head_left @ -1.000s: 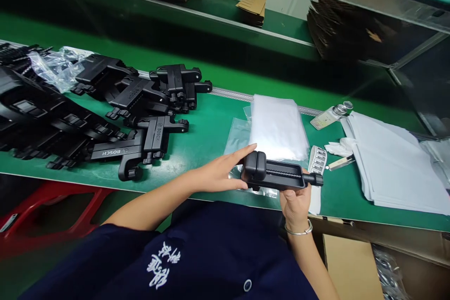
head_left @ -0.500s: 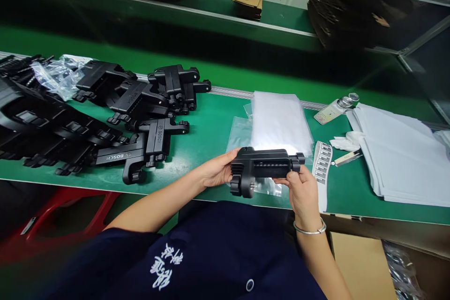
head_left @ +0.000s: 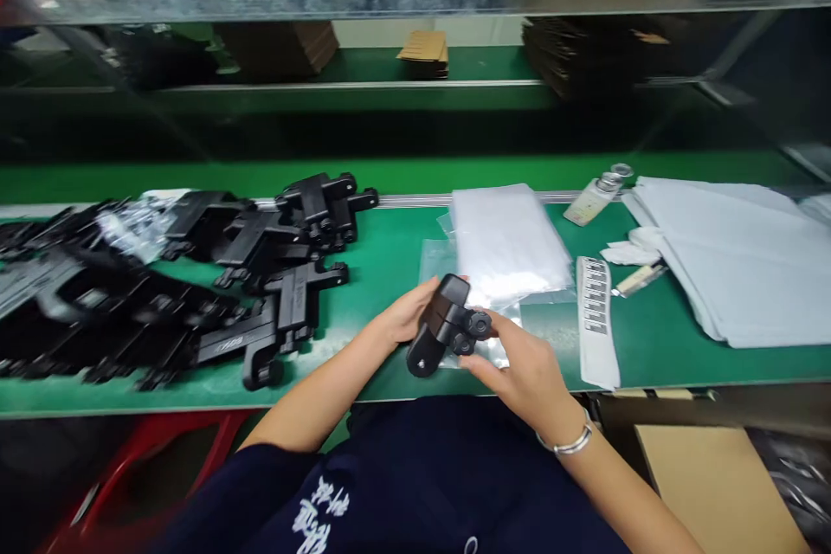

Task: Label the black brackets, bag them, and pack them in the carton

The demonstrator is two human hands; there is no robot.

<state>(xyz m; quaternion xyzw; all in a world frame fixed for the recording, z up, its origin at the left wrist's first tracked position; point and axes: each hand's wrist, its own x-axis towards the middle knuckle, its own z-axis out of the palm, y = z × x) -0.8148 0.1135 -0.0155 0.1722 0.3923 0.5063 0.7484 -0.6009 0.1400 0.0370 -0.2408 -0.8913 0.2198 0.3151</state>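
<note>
The black clamp [head_left: 441, 312] is in the person's two hands, above the near edge of the green tabletop [head_left: 383, 260]. It is hard, smooth plastic with rounded ends, and two round bumpy knobs [head_left: 479, 324] face the right hand [head_left: 536, 368]. That hand pinches the knob end between its thumb and fingers. The left hand [head_left: 408, 316] is curled around the other side, and the clamp hides some of its fingers.

One heap of more black clamps [head_left: 243, 255] lies on the left, too jumbled to count. One crinkly clear bag [head_left: 143, 227] sits on the heap. One stack of flat, shiny plastic bags [head_left: 506, 234] lies just past the hands, which cover its near part.

To the right are one strip of stickers [head_left: 595, 307], one small bottle [head_left: 588, 202] tipped over, one crumpled white tissue [head_left: 631, 248], one thin cutter [head_left: 640, 279] and one pile of big white sheets [head_left: 733, 260]. Behind, one small stack of brown card [head_left: 425, 52] sits on a shelf [head_left: 363, 62]. One silver bracelet [head_left: 576, 443] circles the right wrist.
</note>
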